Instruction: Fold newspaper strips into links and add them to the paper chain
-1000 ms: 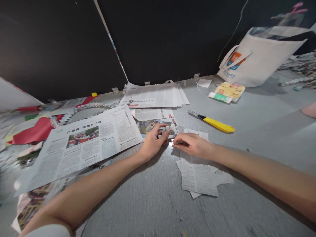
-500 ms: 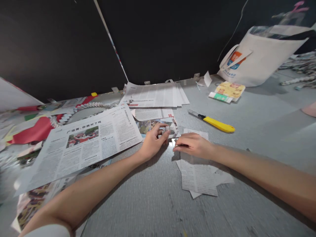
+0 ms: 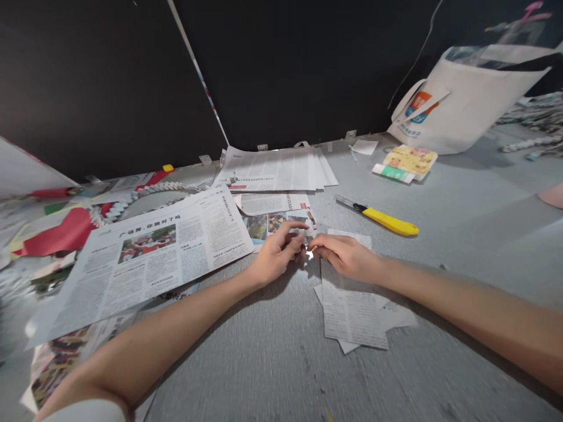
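My left hand (image 3: 278, 253) has its thumb and fingers closed on a small folded newspaper strip (image 3: 311, 230), index finger stretched over it. From the other side my right hand (image 3: 347, 255) pinches at the same strip, fingertips almost touching those of the left. Fingers cover much of the strip, so its exact shape is hidden. Under my right hand lie several cut newspaper pieces (image 3: 354, 313), loosely stacked. A yellow utility knife (image 3: 389, 221) rests beyond the right hand, its blade pointing left.
A large newspaper sheet (image 3: 193, 246) covers the left side, with more newspapers (image 3: 272, 170) at the back. A folded paper chain (image 3: 153, 187) curves behind it near red paper (image 3: 61, 234). At back right are yellow packets (image 3: 411, 162) and a white bag (image 3: 466, 111) by the dark wall.
My right hand has shifted slightly left and up, its fingertips now at the strip in my left hand. A paper scrap by the wall, upright before, now lies flat.
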`<act>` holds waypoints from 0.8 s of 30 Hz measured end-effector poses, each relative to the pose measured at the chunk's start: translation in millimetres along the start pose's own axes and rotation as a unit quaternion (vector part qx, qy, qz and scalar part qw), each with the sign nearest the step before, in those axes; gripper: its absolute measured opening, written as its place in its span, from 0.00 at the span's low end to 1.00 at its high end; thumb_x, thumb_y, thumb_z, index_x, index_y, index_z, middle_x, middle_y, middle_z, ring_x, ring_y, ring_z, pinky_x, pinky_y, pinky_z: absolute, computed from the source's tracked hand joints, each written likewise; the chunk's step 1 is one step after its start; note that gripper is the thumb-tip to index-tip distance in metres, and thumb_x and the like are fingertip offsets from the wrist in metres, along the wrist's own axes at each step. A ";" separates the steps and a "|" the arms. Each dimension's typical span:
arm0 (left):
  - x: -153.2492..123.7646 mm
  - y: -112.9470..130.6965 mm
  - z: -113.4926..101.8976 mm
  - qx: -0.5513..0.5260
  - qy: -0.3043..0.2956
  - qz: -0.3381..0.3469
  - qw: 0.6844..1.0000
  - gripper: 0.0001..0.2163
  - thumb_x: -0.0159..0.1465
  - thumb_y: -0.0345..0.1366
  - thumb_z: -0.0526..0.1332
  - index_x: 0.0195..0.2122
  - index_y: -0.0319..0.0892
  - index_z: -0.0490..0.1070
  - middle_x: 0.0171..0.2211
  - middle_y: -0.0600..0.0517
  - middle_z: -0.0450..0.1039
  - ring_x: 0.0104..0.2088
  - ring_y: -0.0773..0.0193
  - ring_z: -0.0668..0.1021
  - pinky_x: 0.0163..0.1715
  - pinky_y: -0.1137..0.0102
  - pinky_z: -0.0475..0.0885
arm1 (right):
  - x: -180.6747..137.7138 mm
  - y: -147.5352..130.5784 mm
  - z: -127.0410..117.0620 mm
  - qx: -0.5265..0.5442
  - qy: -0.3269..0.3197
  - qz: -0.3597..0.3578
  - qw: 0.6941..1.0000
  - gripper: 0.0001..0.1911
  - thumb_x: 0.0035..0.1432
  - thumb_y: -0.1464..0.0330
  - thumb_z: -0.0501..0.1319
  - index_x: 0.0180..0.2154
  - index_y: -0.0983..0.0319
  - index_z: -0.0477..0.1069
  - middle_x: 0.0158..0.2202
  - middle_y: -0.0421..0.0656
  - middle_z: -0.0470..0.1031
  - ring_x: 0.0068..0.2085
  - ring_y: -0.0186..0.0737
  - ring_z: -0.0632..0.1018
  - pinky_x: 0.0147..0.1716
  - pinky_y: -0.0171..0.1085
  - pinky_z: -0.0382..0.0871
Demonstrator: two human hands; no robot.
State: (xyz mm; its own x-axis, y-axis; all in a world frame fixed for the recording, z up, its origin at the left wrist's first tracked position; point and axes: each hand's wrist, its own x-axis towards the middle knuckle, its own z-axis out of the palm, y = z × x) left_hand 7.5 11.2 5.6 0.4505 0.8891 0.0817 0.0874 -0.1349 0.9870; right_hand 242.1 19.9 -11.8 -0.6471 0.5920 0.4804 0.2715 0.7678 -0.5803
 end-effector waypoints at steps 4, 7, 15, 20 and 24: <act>0.0 0.8 0.8 0.013 0.035 0.013 0.999 0.15 0.74 0.47 0.62 0.55 0.46 0.69 0.33 0.51 0.75 0.32 0.63 0.78 0.33 0.66 0.73 | -0.3 0.0 0.2 0.001 -0.005 0.014 1.000 0.11 0.75 0.72 0.53 0.50 0.59 0.73 0.39 0.44 0.82 0.37 0.40 0.82 0.39 0.38 0.77; 1.0 -0.6 1.1 -0.001 0.050 0.017 0.999 0.14 0.73 0.46 0.64 0.53 0.45 0.68 0.35 0.50 0.76 0.36 0.62 0.79 0.35 0.65 0.74 | -0.6 -0.7 -0.3 0.003 -0.009 0.024 1.000 0.11 0.75 0.72 0.52 0.51 0.60 0.73 0.39 0.44 0.82 0.37 0.39 0.82 0.39 0.38 0.77; 5.3 -7.9 0.3 0.027 0.073 0.061 0.995 0.14 0.70 0.47 0.67 0.48 0.44 0.70 0.41 0.48 0.74 0.38 0.63 0.77 0.38 0.65 0.75 | -0.7 -0.9 -0.4 0.006 0.006 0.021 1.000 0.10 0.76 0.71 0.53 0.50 0.60 0.72 0.37 0.43 0.81 0.36 0.39 0.81 0.38 0.38 0.77; 5.1 -7.4 0.4 0.024 0.066 0.052 0.996 0.14 0.69 0.45 0.69 0.48 0.43 0.72 0.38 0.49 0.74 0.36 0.63 0.77 0.37 0.65 0.75 | -0.9 -0.3 0.3 -0.003 0.006 0.021 1.000 0.10 0.76 0.71 0.53 0.49 0.59 0.73 0.37 0.43 0.81 0.36 0.39 0.81 0.38 0.38 0.76; 4.9 -7.9 0.5 0.023 0.068 0.048 0.996 0.12 0.69 0.42 0.69 0.48 0.43 0.73 0.38 0.48 0.74 0.38 0.62 0.77 0.39 0.64 0.75 | -0.9 -1.4 -0.2 -0.011 0.008 0.024 1.000 0.10 0.76 0.71 0.53 0.49 0.59 0.72 0.38 0.43 0.81 0.36 0.39 0.80 0.37 0.38 0.75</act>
State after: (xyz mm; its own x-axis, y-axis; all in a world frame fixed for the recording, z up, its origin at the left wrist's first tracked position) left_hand 9.5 16.4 -1.8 0.3342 0.9216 0.1975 0.0922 -0.2406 0.9662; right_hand 242.4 18.3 -11.3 -0.6212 0.6322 0.4631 0.3183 0.7436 -0.5880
